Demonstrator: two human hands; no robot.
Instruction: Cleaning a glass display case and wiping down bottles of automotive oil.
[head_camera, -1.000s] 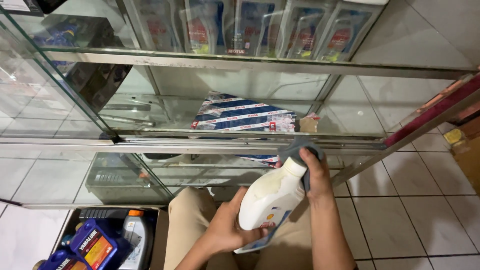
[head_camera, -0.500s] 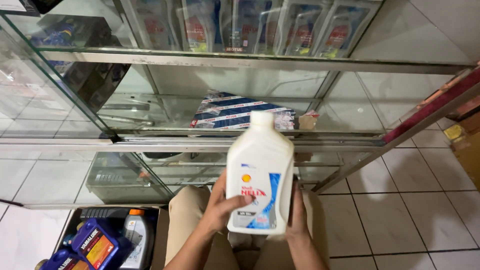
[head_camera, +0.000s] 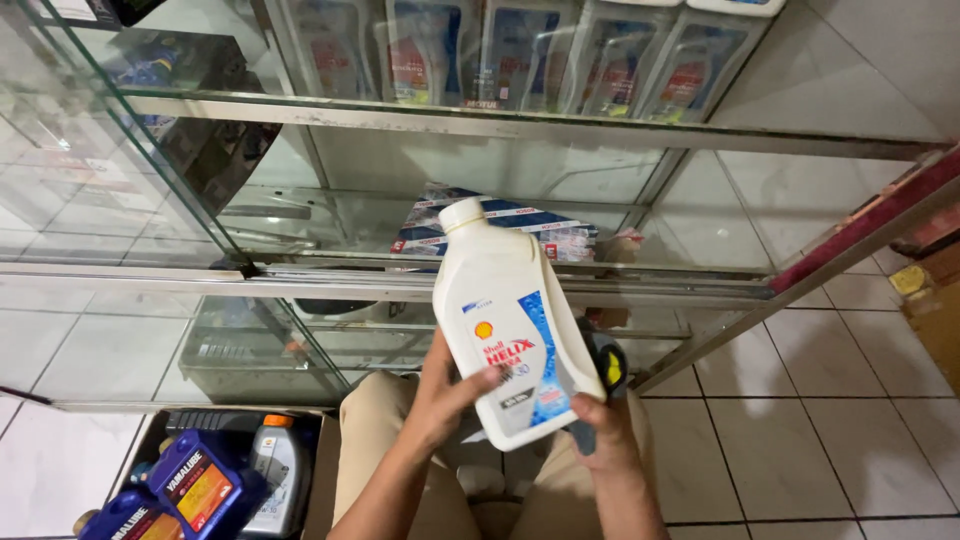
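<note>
a white plastic bottle (head_camera: 515, 325) with a white cap and a blue-and-white label stands near the centre of the frame, tilted so that its cap leans toward the upper left. the left hand (head_camera: 447, 395) grips its lower left side, thumb laid across the front of the label. the right hand (head_camera: 598, 428) closes around the bottle's lower right corner from below, and a dark grey cloth (head_camera: 603, 372) with a yellow patch is bunched between that hand and the bottle's right edge. both hands hold the bottle above the person's lap, over tan trousers (head_camera: 382, 440) at the lower centre.

behind the bottle a glass display cabinet (head_camera: 420, 285) with metal rails fills the upper and left parts of the frame. on its middle shelf, just behind the cap, lies a flat blue-and-white striped packet (head_camera: 560, 232). along the top shelf stands a row of grey bottles (head_camera: 520, 50) with coloured labels.

in the lower left corner an open cardboard box (head_camera: 320, 470) holds blue bottles (head_camera: 195, 485) and a grey bottle with an orange cap (head_camera: 270, 465). white floor tiles (head_camera: 830, 410) cover the lower right.
</note>
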